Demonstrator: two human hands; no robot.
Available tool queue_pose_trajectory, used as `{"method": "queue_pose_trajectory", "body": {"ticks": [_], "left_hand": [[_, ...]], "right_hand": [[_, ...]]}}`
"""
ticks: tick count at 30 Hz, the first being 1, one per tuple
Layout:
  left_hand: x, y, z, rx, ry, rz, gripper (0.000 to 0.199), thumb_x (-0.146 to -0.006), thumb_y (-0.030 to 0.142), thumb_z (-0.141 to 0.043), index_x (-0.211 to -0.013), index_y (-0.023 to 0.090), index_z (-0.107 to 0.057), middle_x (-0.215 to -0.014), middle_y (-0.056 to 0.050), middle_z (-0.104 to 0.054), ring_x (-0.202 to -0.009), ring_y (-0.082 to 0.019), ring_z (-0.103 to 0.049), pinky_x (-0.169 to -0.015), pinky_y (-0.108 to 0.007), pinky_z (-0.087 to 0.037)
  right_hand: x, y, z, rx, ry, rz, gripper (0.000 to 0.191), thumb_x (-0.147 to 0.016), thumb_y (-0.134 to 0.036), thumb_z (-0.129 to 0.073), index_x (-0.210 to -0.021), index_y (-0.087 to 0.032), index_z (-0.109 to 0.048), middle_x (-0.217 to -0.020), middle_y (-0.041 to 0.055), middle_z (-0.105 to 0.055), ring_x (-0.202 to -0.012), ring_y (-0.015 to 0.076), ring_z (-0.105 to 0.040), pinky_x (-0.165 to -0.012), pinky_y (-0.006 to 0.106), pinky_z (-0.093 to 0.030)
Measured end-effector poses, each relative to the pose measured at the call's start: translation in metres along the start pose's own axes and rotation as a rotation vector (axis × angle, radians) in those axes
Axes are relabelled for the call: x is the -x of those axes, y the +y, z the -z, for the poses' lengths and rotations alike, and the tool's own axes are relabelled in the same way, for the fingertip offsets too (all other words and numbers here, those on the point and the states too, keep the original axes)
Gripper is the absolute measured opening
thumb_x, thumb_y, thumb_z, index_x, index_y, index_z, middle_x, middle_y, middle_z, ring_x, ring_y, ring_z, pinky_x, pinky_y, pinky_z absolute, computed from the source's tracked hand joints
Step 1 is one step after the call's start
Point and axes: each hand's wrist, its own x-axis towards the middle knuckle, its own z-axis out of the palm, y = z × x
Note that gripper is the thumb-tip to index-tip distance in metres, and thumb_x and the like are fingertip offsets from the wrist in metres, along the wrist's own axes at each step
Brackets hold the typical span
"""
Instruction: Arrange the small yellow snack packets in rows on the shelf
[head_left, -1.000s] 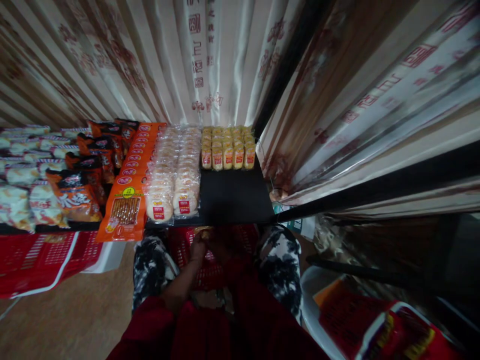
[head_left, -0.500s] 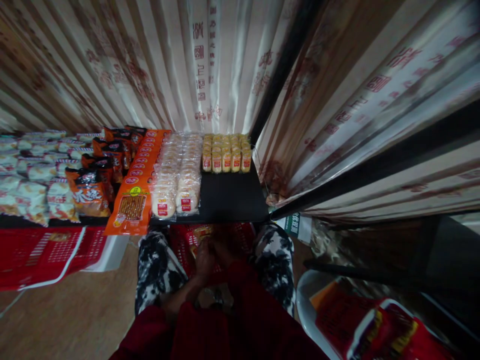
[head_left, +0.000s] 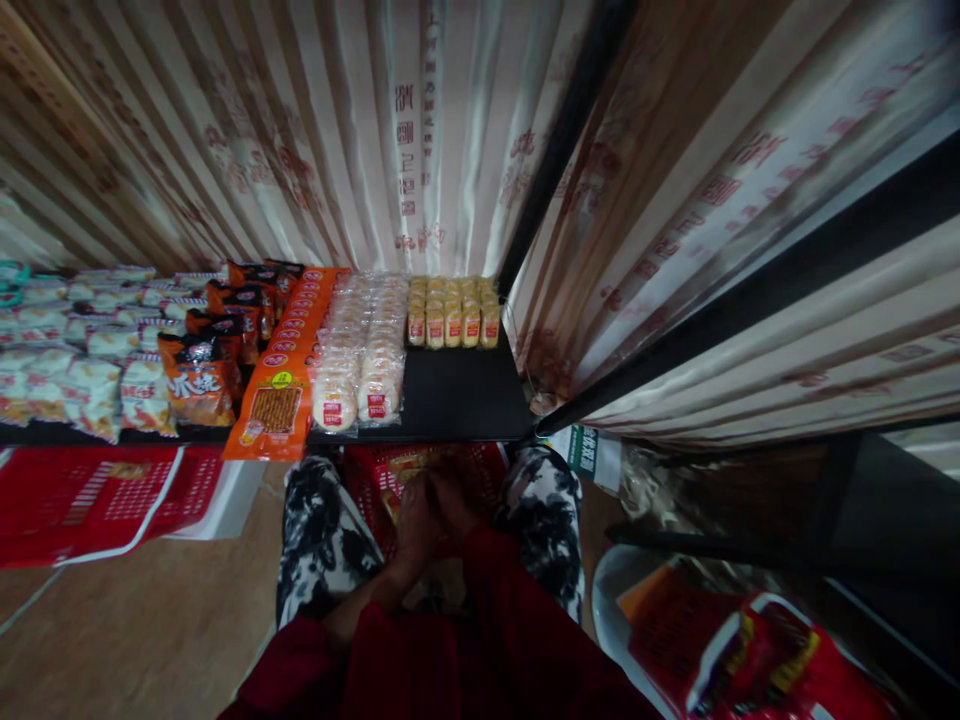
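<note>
Between the knees, my left hand (head_left: 417, 518) and my right hand (head_left: 452, 502) are close together over a red basket (head_left: 487, 468) under the shelf edge. The fingers of both are lost in shadow, so I cannot tell whether they hold anything. Yellow-and-red packets (head_left: 391, 503) lie in the basket beside the left hand. On the black shelf (head_left: 457, 395) above stand small yellow wrapped cakes (head_left: 453, 325) in rows. To their left are two rows of round pale wrapped pastries (head_left: 379, 385) with red labels.
Orange flat snack packets (head_left: 274, 415), orange-black bags (head_left: 196, 380) and white snack bags (head_left: 146, 390) fill the shelf's left side. A red basket (head_left: 90, 500) sits below left. A white tub (head_left: 611, 600) with red bags is at right. Curtains (head_left: 465, 130) hang behind.
The view has shifted slightly, so the shelf goods appear a little further right. Both hands stay together over the basket, with little visible movement.
</note>
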Motion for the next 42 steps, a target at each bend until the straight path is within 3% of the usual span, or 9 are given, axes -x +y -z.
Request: {"method": "queue_pose_trajectory", "body": {"ticks": [8,16,21,27,42], "left_hand": [[0.003,0.013,0.007,0.028,0.015,-0.08,0.046,-0.08,0.009,-0.037,-0.125,0.011,-0.048,-0.124,-0.016,-0.054,-0.12,-0.024,-0.046,-0.104,-0.045,-0.035],[0.01,0.019,0.013,0.007,0.02,-0.174,0.049,-0.078,0.006,-0.038,-0.126,0.012,-0.047,-0.121,-0.015,-0.056,-0.12,-0.024,-0.046,-0.103,-0.045,-0.036],[0.013,0.017,0.017,-0.027,0.018,-0.237,0.049,-0.078,0.005,-0.038,-0.126,0.01,-0.047,-0.125,-0.015,-0.054,-0.123,-0.024,-0.044,-0.104,-0.045,-0.036],[0.016,0.022,0.029,-0.095,-0.008,-0.272,0.054,-0.076,0.0,-0.036,-0.128,0.01,-0.045,-0.126,-0.014,-0.054,-0.128,-0.024,-0.039,-0.106,-0.043,-0.036],[0.026,0.025,0.043,-0.165,0.029,-0.395,0.054,-0.076,-0.001,-0.036,-0.128,0.011,-0.046,-0.129,-0.013,-0.053,-0.129,-0.023,-0.038,-0.105,-0.044,-0.037]], "right_hand": [[0.003,-0.012,0.009,-0.155,0.071,-0.059,0.01,-0.069,-0.026,-0.054,-0.07,-0.021,-0.063,-0.078,0.0018,-0.066,-0.088,0.0175,-0.058,-0.084,0.03,-0.043],[0.005,-0.012,0.005,-0.312,0.109,-0.156,0.011,-0.065,-0.031,-0.057,-0.062,-0.02,-0.06,-0.066,0.0016,-0.065,-0.078,0.0187,-0.06,-0.071,0.029,-0.047],[0.008,-0.018,0.006,-0.414,0.148,-0.208,0.014,-0.061,-0.033,-0.061,-0.068,-0.02,-0.061,-0.063,-0.0007,-0.064,-0.072,0.0182,-0.061,-0.064,0.028,-0.047],[0.014,-0.035,0.005,-0.62,0.158,-0.333,0.034,-0.05,-0.028,-0.064,-0.084,-0.022,-0.061,-0.053,-0.0062,-0.059,-0.051,0.0149,-0.054,-0.052,0.026,-0.041],[0.027,-0.046,0.016,-0.536,0.129,-0.249,0.036,-0.054,-0.025,-0.059,-0.089,-0.023,-0.061,-0.056,-0.0043,-0.06,-0.05,0.0158,-0.053,-0.053,0.028,-0.041]]}}
